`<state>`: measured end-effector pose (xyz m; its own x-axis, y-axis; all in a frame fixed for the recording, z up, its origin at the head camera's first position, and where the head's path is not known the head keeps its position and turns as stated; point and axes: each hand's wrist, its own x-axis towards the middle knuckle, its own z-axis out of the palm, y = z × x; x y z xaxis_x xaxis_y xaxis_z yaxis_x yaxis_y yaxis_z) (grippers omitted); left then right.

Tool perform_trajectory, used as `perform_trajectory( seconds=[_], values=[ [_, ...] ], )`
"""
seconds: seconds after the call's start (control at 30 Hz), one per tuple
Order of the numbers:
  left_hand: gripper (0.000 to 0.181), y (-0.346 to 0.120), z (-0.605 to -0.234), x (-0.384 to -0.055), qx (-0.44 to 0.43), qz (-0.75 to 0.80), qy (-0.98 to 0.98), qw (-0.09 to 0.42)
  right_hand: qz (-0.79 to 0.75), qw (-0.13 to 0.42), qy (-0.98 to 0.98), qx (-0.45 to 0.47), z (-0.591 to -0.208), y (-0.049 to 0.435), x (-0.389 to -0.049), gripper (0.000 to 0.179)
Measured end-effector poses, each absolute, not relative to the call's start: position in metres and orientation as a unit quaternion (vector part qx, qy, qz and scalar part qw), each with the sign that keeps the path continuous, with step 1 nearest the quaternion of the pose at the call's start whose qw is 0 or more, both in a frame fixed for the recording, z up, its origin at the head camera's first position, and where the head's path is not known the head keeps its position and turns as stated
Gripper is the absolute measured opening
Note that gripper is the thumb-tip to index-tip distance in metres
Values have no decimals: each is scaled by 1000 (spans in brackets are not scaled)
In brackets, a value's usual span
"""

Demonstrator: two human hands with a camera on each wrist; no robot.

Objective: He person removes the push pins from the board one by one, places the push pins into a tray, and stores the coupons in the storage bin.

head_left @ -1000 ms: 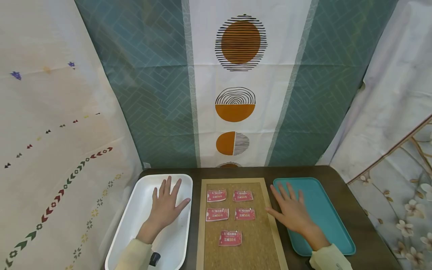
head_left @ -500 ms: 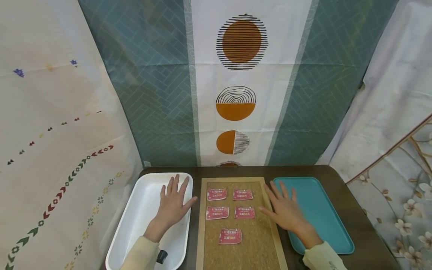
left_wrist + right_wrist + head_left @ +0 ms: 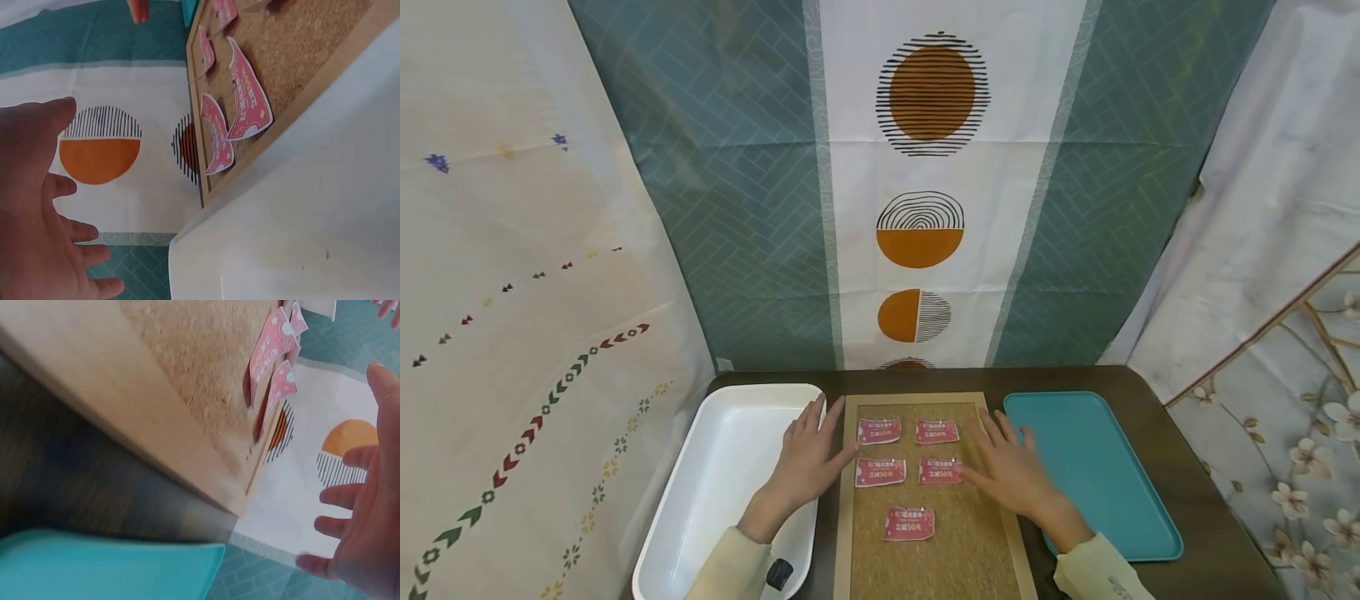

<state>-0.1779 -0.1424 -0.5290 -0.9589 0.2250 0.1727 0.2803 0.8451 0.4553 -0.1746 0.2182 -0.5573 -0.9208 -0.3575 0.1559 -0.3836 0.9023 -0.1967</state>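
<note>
Several small pink paper coupons (image 3: 909, 524) with white and yellow print are fixed to a wood-framed cork board (image 3: 962, 550). In the left wrist view, one coupon (image 3: 250, 94) stands curled away from the cork. My left hand (image 3: 802, 468), fingers spread, hovers over the white tray's right rim, its fingertips near the board's left frame. My right hand (image 3: 1017, 477) hangs above the board's right frame, and its thumb tip overlaps the edge of the middle right coupon (image 3: 938, 471). Contact there cannot be judged. Neither hand holds anything.
A deep white tray (image 3: 700, 492) stands left of the board. On the right lies a shallow turquoise tray (image 3: 1097, 467). Both rest on a dark wooden table (image 3: 1210, 517), with patterned cloth (image 3: 752, 250) hanging behind and at the sides.
Both hands have moved inward toward the cork board, the left hand to the right and the right hand to the left. The coupons and trays stay in place.
</note>
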Motion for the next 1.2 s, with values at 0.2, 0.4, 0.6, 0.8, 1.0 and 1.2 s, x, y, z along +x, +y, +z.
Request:
perform_trajectory(
  seconds=[0.2,0.4,0.6,0.8,1.0,1.2],
  values=[
    [83,-135,-532,-176,-141,-264,-953,53,125,50,-971,200,-557,208,-173,78],
    [83,-126,-534,-175,-138,-287,-947,35,133,47,-968,208,-561,202,-173,80],
    [85,-117,-535,-170,-144,-311,-939,15,175,42,-961,211,-564,191,-171,80],
    [82,-110,-537,-162,-145,-338,-930,3,189,25,-961,202,-568,177,-169,70],
    [80,-102,-540,-156,-150,-340,-928,-17,192,19,-957,218,-572,168,-168,58],
    [67,-93,-544,-152,-159,-332,-929,-27,186,30,-954,235,-573,162,-167,49]
  ],
)
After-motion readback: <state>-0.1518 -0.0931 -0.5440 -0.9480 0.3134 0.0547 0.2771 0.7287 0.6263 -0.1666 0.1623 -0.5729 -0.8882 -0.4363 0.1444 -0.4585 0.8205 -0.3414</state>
